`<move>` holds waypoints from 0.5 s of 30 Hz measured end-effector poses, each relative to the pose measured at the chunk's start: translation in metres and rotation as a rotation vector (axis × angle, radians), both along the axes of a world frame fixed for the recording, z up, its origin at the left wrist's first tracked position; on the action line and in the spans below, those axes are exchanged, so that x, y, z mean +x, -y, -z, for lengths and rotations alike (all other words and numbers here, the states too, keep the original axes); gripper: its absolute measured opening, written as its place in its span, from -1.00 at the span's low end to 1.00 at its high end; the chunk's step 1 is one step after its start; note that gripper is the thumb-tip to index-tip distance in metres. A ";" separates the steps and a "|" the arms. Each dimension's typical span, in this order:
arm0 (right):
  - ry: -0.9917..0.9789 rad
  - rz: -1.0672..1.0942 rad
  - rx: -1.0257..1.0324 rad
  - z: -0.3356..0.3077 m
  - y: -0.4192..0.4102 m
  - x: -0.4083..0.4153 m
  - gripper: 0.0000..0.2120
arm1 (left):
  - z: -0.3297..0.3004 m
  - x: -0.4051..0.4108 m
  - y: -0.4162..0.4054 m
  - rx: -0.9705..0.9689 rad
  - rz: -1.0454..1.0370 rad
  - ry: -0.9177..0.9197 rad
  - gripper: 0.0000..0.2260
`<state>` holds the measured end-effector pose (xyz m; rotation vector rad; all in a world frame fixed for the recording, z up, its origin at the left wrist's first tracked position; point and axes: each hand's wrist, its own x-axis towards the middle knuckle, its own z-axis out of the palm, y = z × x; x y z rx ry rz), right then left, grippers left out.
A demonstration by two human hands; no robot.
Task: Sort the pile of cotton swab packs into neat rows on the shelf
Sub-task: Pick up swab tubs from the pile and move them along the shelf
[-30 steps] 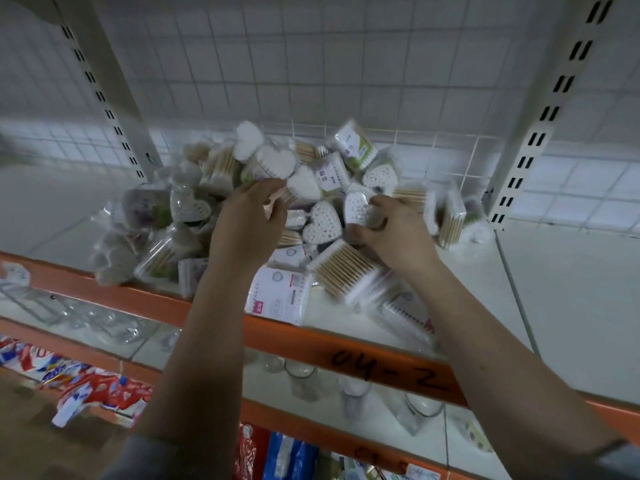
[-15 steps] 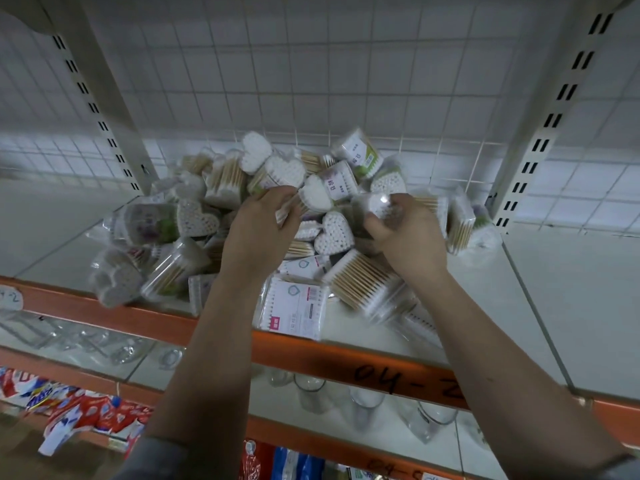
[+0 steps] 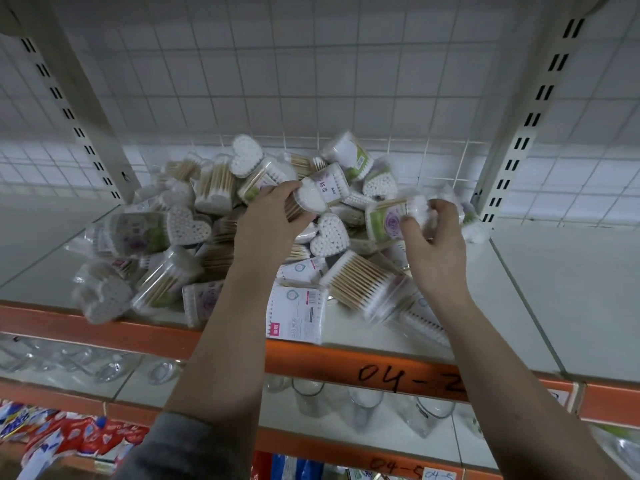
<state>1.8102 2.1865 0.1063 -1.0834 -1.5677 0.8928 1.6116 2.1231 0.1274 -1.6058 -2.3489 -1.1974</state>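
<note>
Pile: the cotton swab packs (image 3: 263, 230) lie in a loose heap in the middle of the shelf (image 3: 568, 292), heart-shaped tubs and flat packets mixed, some at the orange front edge (image 3: 145, 336); no row is formed yet.
Left hand: the left hand (image 3: 273, 220) reaches into the top of the heap, fingers curled round a heart-ended tub (image 3: 313, 199) that lies against its neighbours.
Right hand: the right hand (image 3: 433, 244) pinches a green-labelled tub (image 3: 398, 216) between thumb and fingers, above the right side of the heap.
Change: half a second ago the right hand was low in the heap; now its tub is lifted clear and out to the right. The left hand has shifted up and closed on its tub.
Meaning: sorting seems barely begun; two tubs are picked, none placed.
Free space: bare shelf lies right and left of the heap, which looks a likely place for rows.
Risk: pulling the left tub may set loose packs sliding toward the front edge.
Below: glass jars (image 3: 308, 396) stand on the lower shelf.
</note>
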 end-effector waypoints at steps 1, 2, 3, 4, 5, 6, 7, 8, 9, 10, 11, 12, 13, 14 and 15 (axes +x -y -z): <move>-0.009 0.001 -0.012 0.001 0.001 0.000 -0.45 | -0.001 0.000 -0.001 0.010 -0.005 -0.006 -0.56; -0.020 0.001 -0.017 0.002 0.002 0.000 -0.50 | -0.001 0.000 -0.002 0.027 -0.002 -0.019 -0.56; -0.030 0.005 -0.020 0.003 0.003 0.001 -0.55 | -0.001 0.000 -0.003 0.045 0.009 -0.028 -0.57; -0.038 0.010 -0.022 0.003 0.003 0.002 -0.58 | -0.002 0.001 -0.003 0.068 0.025 -0.027 -0.58; -0.047 0.020 -0.031 0.003 0.004 0.004 -0.60 | -0.003 0.002 -0.002 0.099 0.044 -0.007 -0.60; -0.057 0.035 -0.040 0.003 0.005 0.005 -0.61 | -0.004 0.002 -0.002 0.138 0.063 0.021 -0.61; -0.072 0.054 -0.045 0.002 0.007 0.007 -0.61 | -0.006 0.003 -0.001 0.177 0.078 0.051 -0.62; -0.091 0.075 -0.045 0.001 0.008 0.008 -0.61 | -0.008 0.003 -0.001 0.210 0.094 0.073 -0.62; -0.117 0.098 -0.050 0.000 0.009 0.009 -0.59 | -0.011 0.005 0.000 0.238 0.114 0.088 -0.62; -0.147 0.120 -0.066 0.000 0.010 0.010 -0.57 | -0.014 0.006 0.001 0.263 0.138 0.098 -0.63; -0.184 0.138 -0.095 -0.001 0.012 0.012 -0.54 | -0.017 0.007 0.002 0.282 0.159 0.110 -0.64; -0.227 0.152 -0.127 -0.002 0.013 0.014 -0.51 | -0.019 0.009 0.003 0.296 0.178 0.119 -0.64; -0.272 0.166 -0.153 -0.002 0.016 0.017 -0.51 | -0.021 0.011 0.004 0.305 0.191 0.128 -0.66; -0.300 0.178 -0.159 -0.002 0.018 0.021 -0.55 | -0.023 0.014 0.005 0.314 0.204 0.139 -0.67; -0.311 0.189 -0.145 -0.002 0.021 0.025 -0.62 | -0.024 0.016 0.005 0.324 0.219 0.157 -0.68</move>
